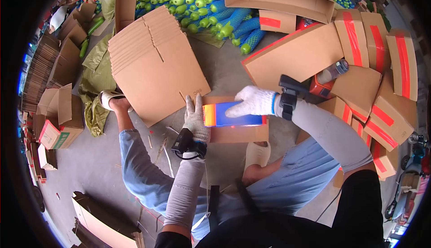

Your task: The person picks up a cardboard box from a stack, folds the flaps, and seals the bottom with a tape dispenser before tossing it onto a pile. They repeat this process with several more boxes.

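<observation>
My right hand (pixel 252 101), in a white glove, is closed around a blue and orange tape dispenser (pixel 224 115). The dispenser lies over a cardboard box (pixel 240 135) between my legs. At the left end of that box is my gloved left hand (pixel 195 118), palm down with its fingers stretched out and spread. Its fingertips are at the near corner of a stack of flat cardboard sheets (pixel 157 64). Part of the box is hidden under the dispenser and my hands.
Green and blue netted items (pixel 197 1) are piled at the back. Boxes with red tape (pixel 354 37) crowd the right side, beside a bottle (pixel 333 70). Open boxes (pixel 67 109) stand at the left. Folded cardboard (pixel 105 219) lies at the lower left.
</observation>
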The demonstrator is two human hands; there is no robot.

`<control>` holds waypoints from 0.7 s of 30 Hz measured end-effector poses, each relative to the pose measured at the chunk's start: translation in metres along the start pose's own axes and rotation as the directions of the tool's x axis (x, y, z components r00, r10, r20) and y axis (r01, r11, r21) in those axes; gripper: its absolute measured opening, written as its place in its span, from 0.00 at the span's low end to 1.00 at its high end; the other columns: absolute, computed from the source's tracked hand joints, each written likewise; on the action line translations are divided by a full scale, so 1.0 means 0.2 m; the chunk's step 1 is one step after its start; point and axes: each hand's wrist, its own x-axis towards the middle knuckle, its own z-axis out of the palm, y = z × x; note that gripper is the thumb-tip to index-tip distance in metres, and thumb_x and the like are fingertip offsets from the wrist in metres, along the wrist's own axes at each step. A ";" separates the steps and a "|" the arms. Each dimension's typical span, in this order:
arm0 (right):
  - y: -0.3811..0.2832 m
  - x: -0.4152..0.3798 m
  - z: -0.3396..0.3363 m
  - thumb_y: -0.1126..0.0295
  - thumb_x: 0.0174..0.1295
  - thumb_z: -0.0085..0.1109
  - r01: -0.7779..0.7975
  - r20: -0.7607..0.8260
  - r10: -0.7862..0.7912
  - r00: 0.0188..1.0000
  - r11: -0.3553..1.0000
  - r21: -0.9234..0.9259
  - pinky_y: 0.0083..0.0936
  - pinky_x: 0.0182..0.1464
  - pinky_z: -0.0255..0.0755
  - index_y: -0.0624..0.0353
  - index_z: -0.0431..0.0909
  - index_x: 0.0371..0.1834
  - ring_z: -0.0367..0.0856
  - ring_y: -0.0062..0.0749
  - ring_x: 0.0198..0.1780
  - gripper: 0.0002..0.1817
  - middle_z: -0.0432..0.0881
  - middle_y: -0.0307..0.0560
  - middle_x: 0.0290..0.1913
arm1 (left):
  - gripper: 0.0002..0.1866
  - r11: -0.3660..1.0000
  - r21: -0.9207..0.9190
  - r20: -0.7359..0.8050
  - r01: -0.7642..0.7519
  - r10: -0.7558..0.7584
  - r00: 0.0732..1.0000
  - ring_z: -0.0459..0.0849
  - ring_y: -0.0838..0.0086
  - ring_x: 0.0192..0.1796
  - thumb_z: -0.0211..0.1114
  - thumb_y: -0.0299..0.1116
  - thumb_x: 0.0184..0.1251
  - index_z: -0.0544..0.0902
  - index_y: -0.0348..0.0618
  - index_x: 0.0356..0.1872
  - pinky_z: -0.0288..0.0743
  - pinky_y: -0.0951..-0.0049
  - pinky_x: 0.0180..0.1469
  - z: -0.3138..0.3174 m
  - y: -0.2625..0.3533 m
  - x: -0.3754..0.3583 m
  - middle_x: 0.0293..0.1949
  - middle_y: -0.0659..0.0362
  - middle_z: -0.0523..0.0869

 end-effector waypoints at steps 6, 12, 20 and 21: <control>0.33 -0.30 -0.24 0.40 0.55 0.66 -0.312 0.113 0.337 0.935 0.930 -0.192 0.32 0.36 0.75 0.66 0.87 0.35 0.84 0.32 0.32 0.32 0.85 0.55 0.28 | 0.34 0.985 -0.170 0.004 0.026 -0.026 1.000 0.67 0.41 0.71 0.56 0.42 0.75 0.55 0.47 0.78 0.68 0.55 0.69 -0.08 0.01 -0.02 0.72 0.33 0.61; 1.11 -0.60 -0.08 0.35 0.46 0.67 -0.550 -0.009 0.566 0.825 0.798 -0.247 0.38 0.42 0.75 0.66 0.88 0.32 0.86 0.47 0.37 0.36 0.86 0.62 0.34 | 0.39 0.927 -0.339 0.099 0.161 -0.135 0.986 0.66 0.54 0.74 0.58 0.37 0.75 0.47 0.34 0.77 0.60 0.64 0.73 -0.13 0.08 -0.01 0.73 0.37 0.63; 0.96 0.08 0.29 0.45 0.49 0.65 -0.307 -0.210 0.228 0.951 0.782 -0.542 0.38 0.39 0.79 0.58 0.88 0.31 0.88 0.46 0.37 0.25 0.88 0.56 0.33 | 0.31 0.913 -0.325 0.119 0.247 -0.219 0.968 0.74 0.53 0.68 0.60 0.35 0.74 0.60 0.30 0.71 0.65 0.63 0.70 -0.13 0.04 -0.02 0.65 0.40 0.75; 0.96 0.12 0.32 0.44 0.49 0.64 -0.314 -0.215 0.232 0.949 0.781 -0.540 0.38 0.40 0.79 0.59 0.88 0.32 0.88 0.46 0.37 0.25 0.88 0.56 0.33 | 0.31 0.907 -0.353 0.104 0.227 -0.203 0.974 0.74 0.54 0.68 0.60 0.35 0.74 0.61 0.30 0.71 0.65 0.64 0.70 -0.11 0.01 -0.03 0.65 0.40 0.75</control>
